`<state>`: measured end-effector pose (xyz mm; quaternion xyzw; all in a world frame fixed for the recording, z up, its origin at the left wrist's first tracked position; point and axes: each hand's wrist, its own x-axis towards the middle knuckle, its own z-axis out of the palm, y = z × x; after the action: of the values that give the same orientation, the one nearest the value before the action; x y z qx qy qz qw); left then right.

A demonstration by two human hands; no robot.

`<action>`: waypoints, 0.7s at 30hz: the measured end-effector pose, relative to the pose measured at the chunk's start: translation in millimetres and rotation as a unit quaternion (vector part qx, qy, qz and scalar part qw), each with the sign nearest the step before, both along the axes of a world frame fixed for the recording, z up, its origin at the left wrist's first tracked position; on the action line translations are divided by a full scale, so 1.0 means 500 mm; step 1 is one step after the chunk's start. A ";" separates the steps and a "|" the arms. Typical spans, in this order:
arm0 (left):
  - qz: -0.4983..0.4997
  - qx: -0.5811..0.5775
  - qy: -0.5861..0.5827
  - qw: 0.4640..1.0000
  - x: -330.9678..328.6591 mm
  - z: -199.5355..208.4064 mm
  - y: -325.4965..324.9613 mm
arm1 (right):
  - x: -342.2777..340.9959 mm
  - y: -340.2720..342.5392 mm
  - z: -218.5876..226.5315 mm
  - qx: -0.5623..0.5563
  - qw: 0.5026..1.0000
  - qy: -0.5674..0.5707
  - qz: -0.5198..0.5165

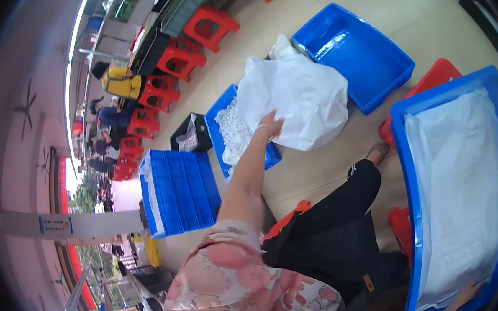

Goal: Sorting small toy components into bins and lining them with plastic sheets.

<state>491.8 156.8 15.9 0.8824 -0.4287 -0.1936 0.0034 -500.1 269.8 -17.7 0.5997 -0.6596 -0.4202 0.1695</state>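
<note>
Sack, white and billowing, right there at the left hand, and touched at its near edge! Gripping or merely pressing? Cannot tell from here. Reaching a long way out, presumably to get at it without stepping closer. Just left of that hand, a blue bin heaped with knobbly white pieces, perhaps set close for easy reach. Farther left, a black box with small pale bits inside. Nearer, still left, a ribbed blue stack, likely piled to save floor. Beyond the sack, a tub of hard, glossy plastic. Well to the right, a long tub, apparently propped on red stools for height, with a thin, rumpled sheet inside. At its near end, seemingly the right hand, too obscured to call.
</note>
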 end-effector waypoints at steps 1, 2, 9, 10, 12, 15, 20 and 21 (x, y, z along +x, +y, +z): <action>-0.090 0.044 -0.123 0.987 0.043 -0.027 0.042 | 0.006 0.008 0.022 -0.133 0.951 -0.252 -0.121; -0.046 0.045 -0.085 0.994 0.011 -0.031 0.020 | -0.005 0.029 0.067 -0.257 0.816 -0.465 -0.228; -0.151 -0.206 0.268 0.929 -0.370 0.282 -0.238 | 0.279 -0.010 0.257 -0.001 0.818 -0.464 -0.340; -0.243 -0.219 0.251 0.911 -0.424 0.336 -0.282 | 0.334 -0.062 0.261 0.013 0.817 -0.467 -0.338; -0.352 -0.221 0.273 0.867 -0.531 0.404 -0.363 | 0.359 -0.084 0.232 0.099 0.831 -0.432 -0.336; -0.594 -0.141 0.292 0.736 -0.696 0.438 -0.474 | 0.443 -0.116 0.281 0.080 0.834 -0.393 -0.379; -0.792 0.072 0.066 0.603 -0.760 0.340 -0.649 | 0.499 -0.173 0.370 0.020 0.825 -0.397 -0.402; -0.800 0.074 0.070 0.592 -0.773 0.326 -0.658 | 0.508 -0.194 0.393 0.059 0.799 -0.433 -0.413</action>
<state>105.3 -172.4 178.7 0.1662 -0.9448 -0.2105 -0.1880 -246.3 172.7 178.7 0.3985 -0.8235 -0.1854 -0.3588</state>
